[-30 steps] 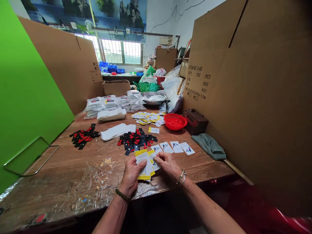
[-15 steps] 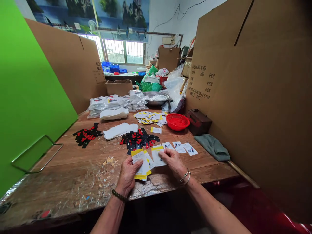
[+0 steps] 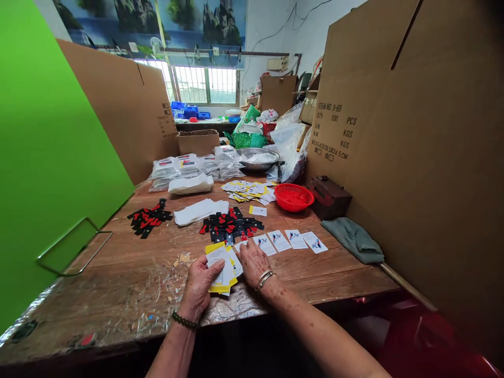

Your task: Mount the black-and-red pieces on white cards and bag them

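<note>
My left hand (image 3: 199,286) is closed around a fanned bunch of white and yellow printed cards (image 3: 221,268), its thumb flat on the front one. Just right of the bunch, my right hand (image 3: 255,263) is bent down low over the table, its fingertips together at the edge of a card (image 3: 238,245) that they partly cover. From there a row of picture cards (image 3: 280,241) runs to the right on the wood. Behind the fingers lies a heap of black and red flat pieces (image 3: 232,224).
A second black and red heap (image 3: 149,218) lies left. Behind are white sheets (image 3: 199,211), a loose card pile (image 3: 248,191), a red basket (image 3: 294,198) and bagged packs (image 3: 189,167). A dark box (image 3: 329,197) and grey cloth (image 3: 352,240) sit right. Cardboard walls flank the table.
My right hand has moved left and down from the card it held upright beside the bunch. The row has grown leftward by a card. My left hand keeps its bunch.
</note>
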Motion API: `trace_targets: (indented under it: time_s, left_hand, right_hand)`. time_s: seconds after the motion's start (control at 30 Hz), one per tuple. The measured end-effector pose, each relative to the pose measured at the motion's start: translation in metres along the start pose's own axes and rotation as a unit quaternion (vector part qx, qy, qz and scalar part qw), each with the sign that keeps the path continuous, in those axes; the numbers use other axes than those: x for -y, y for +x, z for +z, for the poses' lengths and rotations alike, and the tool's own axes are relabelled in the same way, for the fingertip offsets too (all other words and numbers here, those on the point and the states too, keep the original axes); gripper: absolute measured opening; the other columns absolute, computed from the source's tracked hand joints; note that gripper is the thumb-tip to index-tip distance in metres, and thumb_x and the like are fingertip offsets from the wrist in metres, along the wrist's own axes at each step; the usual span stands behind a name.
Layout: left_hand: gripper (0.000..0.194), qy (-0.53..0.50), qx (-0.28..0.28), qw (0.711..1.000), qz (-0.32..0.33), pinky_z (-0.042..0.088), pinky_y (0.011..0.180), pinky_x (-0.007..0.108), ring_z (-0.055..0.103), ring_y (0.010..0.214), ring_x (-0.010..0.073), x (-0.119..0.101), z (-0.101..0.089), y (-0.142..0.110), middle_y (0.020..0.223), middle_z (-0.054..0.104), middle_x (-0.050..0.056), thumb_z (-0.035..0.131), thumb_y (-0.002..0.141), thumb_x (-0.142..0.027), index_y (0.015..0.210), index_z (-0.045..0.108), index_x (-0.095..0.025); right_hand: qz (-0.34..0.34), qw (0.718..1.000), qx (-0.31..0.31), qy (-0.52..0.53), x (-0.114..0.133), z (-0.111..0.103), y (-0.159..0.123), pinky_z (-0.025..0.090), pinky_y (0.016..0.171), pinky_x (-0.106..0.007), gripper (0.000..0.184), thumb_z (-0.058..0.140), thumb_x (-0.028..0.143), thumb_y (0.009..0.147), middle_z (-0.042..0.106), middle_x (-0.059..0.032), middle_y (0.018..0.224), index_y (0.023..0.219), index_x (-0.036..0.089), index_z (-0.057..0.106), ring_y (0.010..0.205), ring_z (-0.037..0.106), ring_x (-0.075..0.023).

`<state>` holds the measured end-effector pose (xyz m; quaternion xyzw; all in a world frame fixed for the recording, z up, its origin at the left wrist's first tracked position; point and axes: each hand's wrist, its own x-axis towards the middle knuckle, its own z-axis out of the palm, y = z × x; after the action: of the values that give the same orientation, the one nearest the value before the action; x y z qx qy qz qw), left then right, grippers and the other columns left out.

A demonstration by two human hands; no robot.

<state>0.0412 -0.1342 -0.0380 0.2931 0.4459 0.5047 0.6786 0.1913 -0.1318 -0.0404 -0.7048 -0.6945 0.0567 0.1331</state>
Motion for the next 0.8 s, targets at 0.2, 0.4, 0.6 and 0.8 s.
trace_targets:
  time_s: [0.2,0.4,0.6,0.8]
  left_hand:
    - [0.056,0.005,0.054,0.999,-0.005,0.060,0.062,0.033,0.073,0.068,0.0256,0.000,0.002,-0.008,0.086,0.076,0.014,0.092,0.046,-0.024,0.094,0.068,-0.008]
    - [0.057,0.007,0.104,0.994,-0.010,0.060,0.063,0.034,0.072,0.068,0.0256,0.007,0.012,-0.013,0.090,0.076,0.015,0.090,0.050,-0.025,0.099,0.068,-0.008]
    - [0.052,-0.023,-0.001,1.000,0.021,0.059,0.056,0.030,0.070,0.058,0.0195,-0.002,-0.013,-0.010,0.082,0.076,0.009,0.091,0.047,-0.021,0.091,0.067,-0.010]
    - [0.051,-0.055,-0.055,0.997,0.024,0.060,0.058,0.031,0.071,0.061,0.0223,-0.012,-0.034,-0.013,0.079,0.075,0.007,0.089,0.047,-0.017,0.092,0.066,-0.011]
  right_hand:
    - [-0.003,0.931,0.015,0.366,-0.028,-0.012,-0.018,0.041,0.064,-0.024,0.031,0.042,0.032,0.094,0.066,-0.0023,0.075,0.082,0.018,0.066,0.071,0.058,-0.0152]
    - [0.045,0.854,0.049,0.516,-0.028,-0.004,-0.032,0.037,0.054,-0.023,0.026,0.057,0.043,0.075,0.056,0.0014,0.062,0.066,0.018,0.055,0.058,0.050,-0.0132]
    - [0.035,0.879,-0.030,0.475,-0.039,-0.014,-0.025,0.039,0.056,-0.025,0.030,0.054,0.046,0.081,0.059,0.0001,0.063,0.067,0.019,0.057,0.059,0.052,-0.0148]
    - [-0.048,0.965,-0.171,0.192,-0.016,-0.025,-0.018,0.038,0.066,-0.028,0.014,0.053,0.024,0.089,0.065,-0.0052,0.080,0.079,0.019,0.062,0.074,0.058,-0.0182]
